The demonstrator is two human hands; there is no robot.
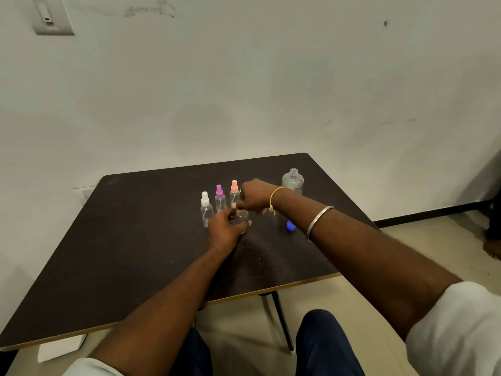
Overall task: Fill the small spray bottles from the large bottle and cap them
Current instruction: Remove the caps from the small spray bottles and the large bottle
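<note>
Three capped spray bottles (219,198) wait mid-tabletop as my left hand (223,229) grips the fourth bottle (241,217), right hand (253,196) pinched above it, capping next, big bottle (292,181) far-right.

Single head-worn view, wide-angle, looking forward and down from above the table's (135,240) near edge toward its far edge and the wall (244,77). The person's forearms enter from the bottom; the tabletop lies at middle distance.

We sit in a bare room: scuffed white wall (271,77), wall switch plate (51,16), dark laminate table (135,240), beige floor (420,240).
</note>
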